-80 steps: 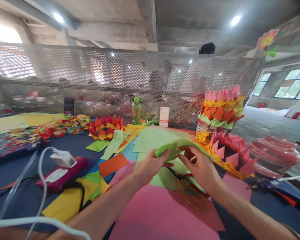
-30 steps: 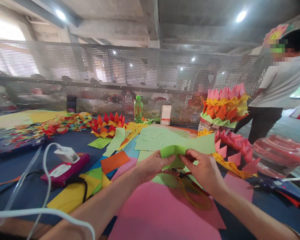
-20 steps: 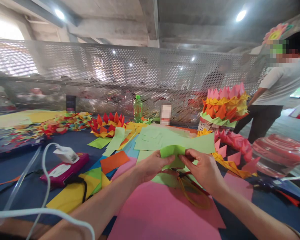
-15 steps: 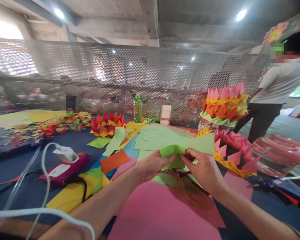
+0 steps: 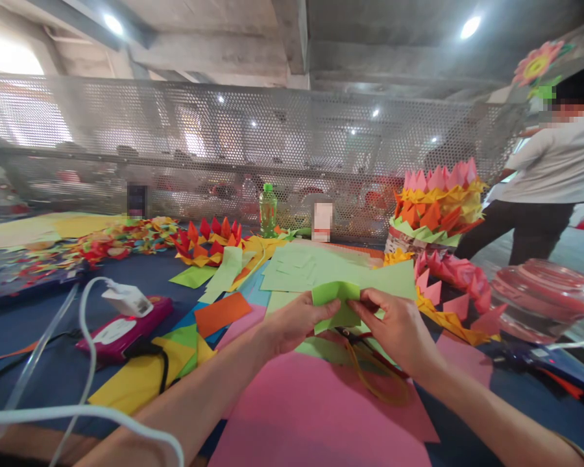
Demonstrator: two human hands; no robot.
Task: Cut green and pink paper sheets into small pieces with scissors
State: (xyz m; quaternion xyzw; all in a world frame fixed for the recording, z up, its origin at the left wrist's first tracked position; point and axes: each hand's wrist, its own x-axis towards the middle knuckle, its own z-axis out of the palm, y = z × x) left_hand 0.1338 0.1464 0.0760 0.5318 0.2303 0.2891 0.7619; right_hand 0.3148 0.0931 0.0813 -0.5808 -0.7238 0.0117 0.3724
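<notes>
The left hand (image 5: pixel 299 322) and right hand (image 5: pixel 395 329) are pinching opposite sides of the green paper (image 5: pixel 335 295) — seemingly steadying it between them. Scissors (image 5: pixel 353 336) are lying below — likely for easy reach.

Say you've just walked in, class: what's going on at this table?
One left hand and right hand hold a small green paper between them; it looks creased near its middle. Scissors lie beneath, partly over a pink sheet. A tiered stack of pointed folded paper stands at the right, with another person beyond it.
</notes>
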